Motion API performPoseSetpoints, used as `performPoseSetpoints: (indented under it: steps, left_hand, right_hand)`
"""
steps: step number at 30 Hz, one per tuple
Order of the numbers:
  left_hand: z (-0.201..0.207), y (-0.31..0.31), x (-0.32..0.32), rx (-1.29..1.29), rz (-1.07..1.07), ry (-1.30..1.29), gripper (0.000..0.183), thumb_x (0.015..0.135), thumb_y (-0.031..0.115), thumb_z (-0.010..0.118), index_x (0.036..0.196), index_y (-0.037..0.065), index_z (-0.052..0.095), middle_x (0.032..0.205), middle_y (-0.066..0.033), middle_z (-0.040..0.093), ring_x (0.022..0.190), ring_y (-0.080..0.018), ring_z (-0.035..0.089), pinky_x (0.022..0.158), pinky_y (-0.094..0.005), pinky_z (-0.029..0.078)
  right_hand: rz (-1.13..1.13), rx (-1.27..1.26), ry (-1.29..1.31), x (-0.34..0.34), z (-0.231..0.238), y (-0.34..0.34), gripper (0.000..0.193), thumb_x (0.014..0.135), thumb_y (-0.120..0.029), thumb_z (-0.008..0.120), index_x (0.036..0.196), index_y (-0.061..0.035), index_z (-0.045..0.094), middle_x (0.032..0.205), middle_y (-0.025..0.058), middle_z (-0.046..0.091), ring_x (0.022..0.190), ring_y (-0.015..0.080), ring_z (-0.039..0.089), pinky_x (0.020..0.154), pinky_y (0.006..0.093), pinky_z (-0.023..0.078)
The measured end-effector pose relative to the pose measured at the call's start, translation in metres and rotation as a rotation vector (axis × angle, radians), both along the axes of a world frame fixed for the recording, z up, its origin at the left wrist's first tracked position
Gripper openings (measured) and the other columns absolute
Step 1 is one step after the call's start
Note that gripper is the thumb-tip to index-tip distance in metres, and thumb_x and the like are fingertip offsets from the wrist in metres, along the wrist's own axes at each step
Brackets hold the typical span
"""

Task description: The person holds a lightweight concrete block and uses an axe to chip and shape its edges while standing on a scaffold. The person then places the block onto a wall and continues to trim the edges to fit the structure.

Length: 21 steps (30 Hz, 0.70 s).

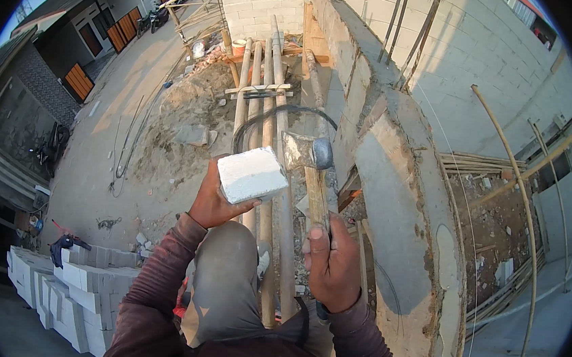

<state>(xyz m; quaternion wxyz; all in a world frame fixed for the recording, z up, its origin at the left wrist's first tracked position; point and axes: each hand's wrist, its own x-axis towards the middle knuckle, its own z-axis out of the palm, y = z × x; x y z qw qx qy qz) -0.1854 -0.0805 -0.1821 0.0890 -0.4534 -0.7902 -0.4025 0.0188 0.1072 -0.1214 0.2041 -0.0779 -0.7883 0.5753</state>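
Observation:
My left hand (pixel 209 195) grips a small white aerated concrete block (pixel 252 174) from its left side and underneath, holding it up over the bamboo poles. My right hand (pixel 334 264) is closed round the wooden handle of a mallet (pixel 307 152). The mallet's dusty head, dark at one end, is raised just to the right of the block, with a narrow gap between them. On the right runs the rough mortared top of a wall (pixel 394 188), close to my right hand.
Bamboo poles (pixel 269 116) run lengthwise beneath me, with a black cable (pixel 250 122) looped across them. White blocks (pixel 82 297) are stacked below on the left. Sand (pixel 194 106) is heaped beside the street. A thin string (pixel 460 173) stretches along the wall's right side, near upright bamboo (pixel 517 178).

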Motion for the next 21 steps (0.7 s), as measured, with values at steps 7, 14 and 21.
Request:
performPoseSetpoints:
  steps: [7,14,21]
  left_hand:
    - [-0.002,0.016,0.021,0.041,-0.002,-0.123,0.087,0.068,0.022,0.091,0.132,-0.001,0.036,0.122,-0.0171,0.052,0.117,-0.0291,0.055,0.100,-0.0391,0.045]
    - [-0.007,0.012,0.026,0.079,0.012,-0.187,0.087,0.067,0.022,0.091,0.132,0.000,0.037,0.122,-0.0171,0.052,0.116,-0.0289,0.055,0.100,-0.0387,0.045]
    - [-0.012,0.007,0.032,0.096,0.008,-0.106,0.087,0.066,0.023,0.091,0.132,0.000,0.039,0.121,-0.0163,0.051,0.116,-0.0284,0.055,0.099,-0.0393,0.045]
  right_hand:
    - [-0.082,0.156,0.122,0.002,0.009,-0.001,0.032,0.101,-0.019,0.052,0.120,0.0060,0.053,0.083,0.0276,0.062,0.076,0.0452,0.064,0.066,0.0462,0.049]
    - [-0.075,0.173,0.165,0.017,0.043,-0.003,0.033,0.101,-0.022,0.052,0.119,0.0053,0.053,0.084,0.0281,0.062,0.076,0.0461,0.063,0.063,0.0488,0.048]
    - [0.029,0.304,-0.267,0.021,0.015,-0.007,0.038,0.101,-0.024,0.053,0.123,0.0072,0.052,0.087,0.0263,0.064,0.079,0.0453,0.066,0.067,0.0447,0.052]
